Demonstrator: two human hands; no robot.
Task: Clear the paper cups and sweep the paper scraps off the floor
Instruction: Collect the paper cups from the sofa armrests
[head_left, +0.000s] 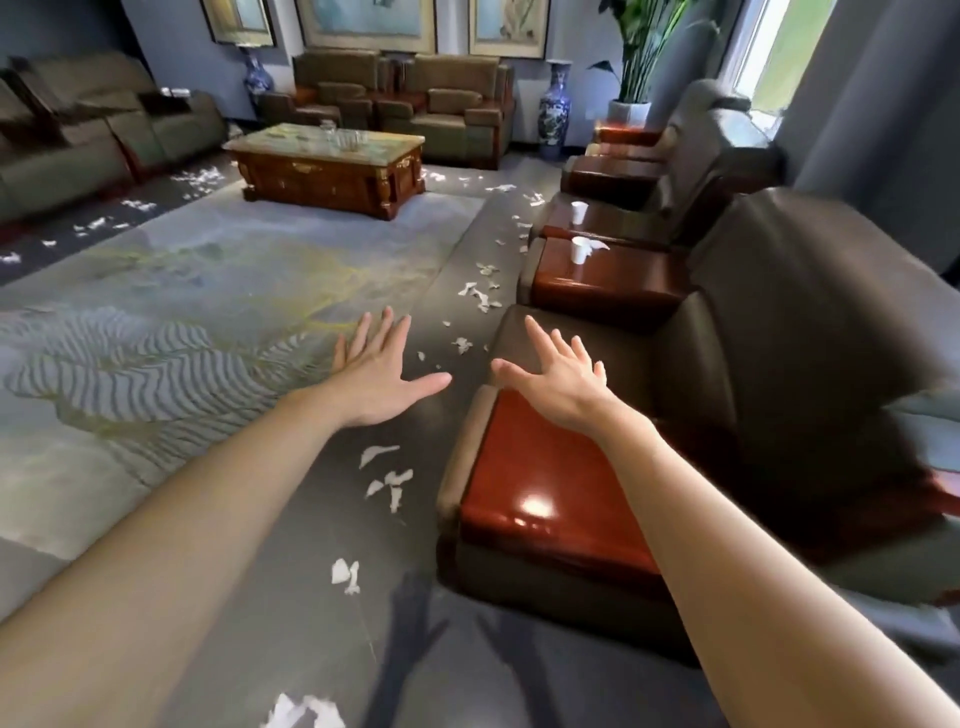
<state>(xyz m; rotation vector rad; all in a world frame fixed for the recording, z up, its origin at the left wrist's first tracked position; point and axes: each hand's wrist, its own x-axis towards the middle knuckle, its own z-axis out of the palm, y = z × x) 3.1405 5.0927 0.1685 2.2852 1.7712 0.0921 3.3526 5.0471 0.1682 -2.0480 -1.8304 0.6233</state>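
Note:
My left hand (376, 371) and my right hand (558, 374) are stretched out in front of me, palms down, fingers spread, holding nothing. Two white paper cups stand on wooden side tables along the right: the nearer cup (579, 250) with a crumpled paper beside it, the farther cup (579, 212) one table back. White paper scraps (387, 475) lie scattered along the grey floor strip beside the armchairs, with more scraps (483, 293) farther on and others near the left sofas (200, 179).
A row of dark armchairs (779, 322) with red wooden side tables (540, 478) lines the right. A wooden coffee table (332, 171) with glasses stands mid-room on a patterned carpet (182, 312). Sofas, blue-white vases and a potted plant sit at the back.

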